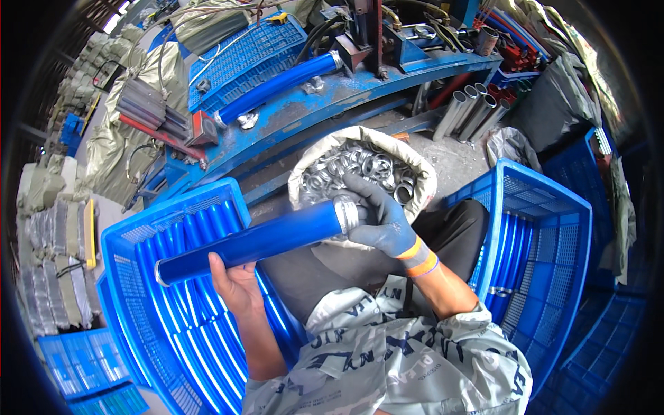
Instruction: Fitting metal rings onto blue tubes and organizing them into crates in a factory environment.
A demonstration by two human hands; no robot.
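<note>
A long blue tube [277, 235] lies slantwise across my lap, a silver rim at its left end. My left hand [236, 287], ungloved, supports it from below near that end, fingers partly hidden beneath. At the raised right end sits a silver metal fitting [348, 213]. My right hand [387, 225], in a grey glove with an orange cuff, is curled round this fitting; its grip is partly hidden. Just beyond, a white sack [420, 166] with a rolled rim holds many loose metal rings [366, 164].
A blue crate [173, 197] full of blue tubes [207, 353] stands at my left. Another crate [546, 187] with blue tubes [508, 249] is at my right. Ahead, a blue workbench [290, 131] carries one more tube [277, 86]. Bare metal pipes [477, 111] stand beyond the sack.
</note>
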